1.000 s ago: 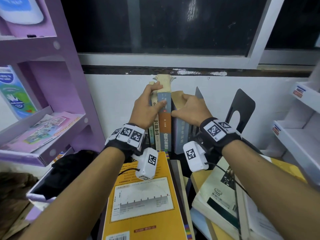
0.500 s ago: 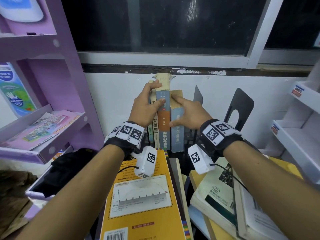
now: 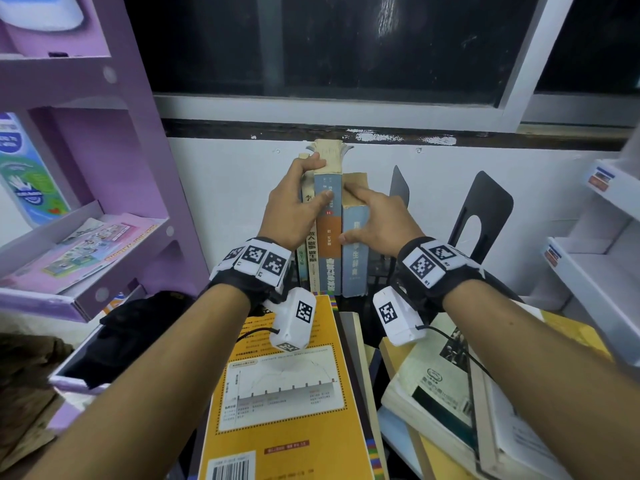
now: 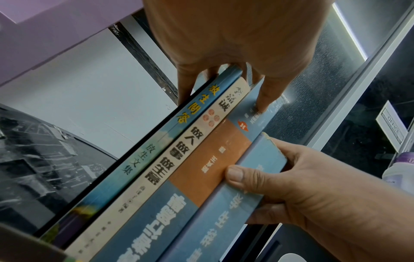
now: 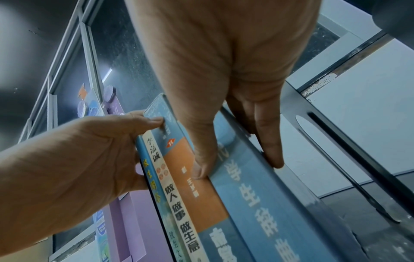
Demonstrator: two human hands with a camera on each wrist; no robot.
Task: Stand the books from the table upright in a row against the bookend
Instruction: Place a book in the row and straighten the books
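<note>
Several books stand upright in a row against the wall: a thin blue-green one (image 3: 302,268), a cream-spined one (image 3: 312,261), a tall blue and orange one (image 3: 329,261) and a blue-grey one (image 3: 355,268) at the right end. My left hand (image 3: 320,180) grips the left books near their tops, thumb on the blue and orange spine (image 4: 226,147). My right hand (image 3: 348,216) pinches the blue-grey book (image 5: 257,195), thumb at its spine's left edge and fingers (image 5: 271,152) along its right cover. A black metal bookend (image 3: 399,188) stands just right of the row, apart from it.
A second black bookend (image 3: 488,202) stands further right. A large yellow book (image 3: 287,393) lies flat under my wrists, beside a loose stack of books (image 3: 443,375). A purple shelf unit (image 3: 104,168) is on the left, white shelves (image 3: 588,271) on the right, a black bundle (image 3: 131,327) lower left.
The blue-grey book has gone from leaning behind my right hand to standing straight against the blue and orange book. My right thumb has slid lower on its spine. The left hand has stayed put.
</note>
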